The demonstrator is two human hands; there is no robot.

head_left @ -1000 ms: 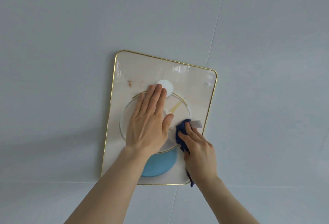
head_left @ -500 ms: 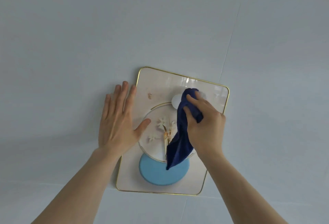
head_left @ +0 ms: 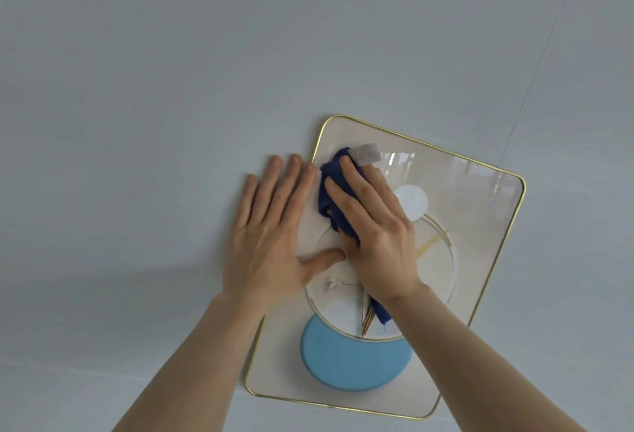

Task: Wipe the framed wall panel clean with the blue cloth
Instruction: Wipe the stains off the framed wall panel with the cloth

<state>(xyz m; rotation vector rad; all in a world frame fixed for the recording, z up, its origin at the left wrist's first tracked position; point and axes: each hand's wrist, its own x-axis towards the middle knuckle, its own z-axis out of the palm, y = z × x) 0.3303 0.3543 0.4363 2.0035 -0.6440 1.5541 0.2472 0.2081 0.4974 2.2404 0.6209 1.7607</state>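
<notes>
A cream panel with a thin gold frame [head_left: 487, 212] hangs tilted on the grey wall; it bears a white disc, a gold ring and a light blue disc [head_left: 353, 363]. My right hand [head_left: 374, 236] presses the dark blue cloth [head_left: 331, 191] flat against the panel's upper left corner; the cloth's white label sticks out past my fingertips, and a tail of cloth hangs below my wrist. My left hand [head_left: 271, 236] lies flat with fingers spread across the panel's left edge, partly on the wall, thumb on the panel.
Plain pale grey wall [head_left: 171, 88] surrounds the panel, with thin seams running up at the right and across below the frame.
My right hand has slid the cloth from the white disc up and left to the panel's upper left corner. My left hand stays on the left edge. The view has shifted.
</notes>
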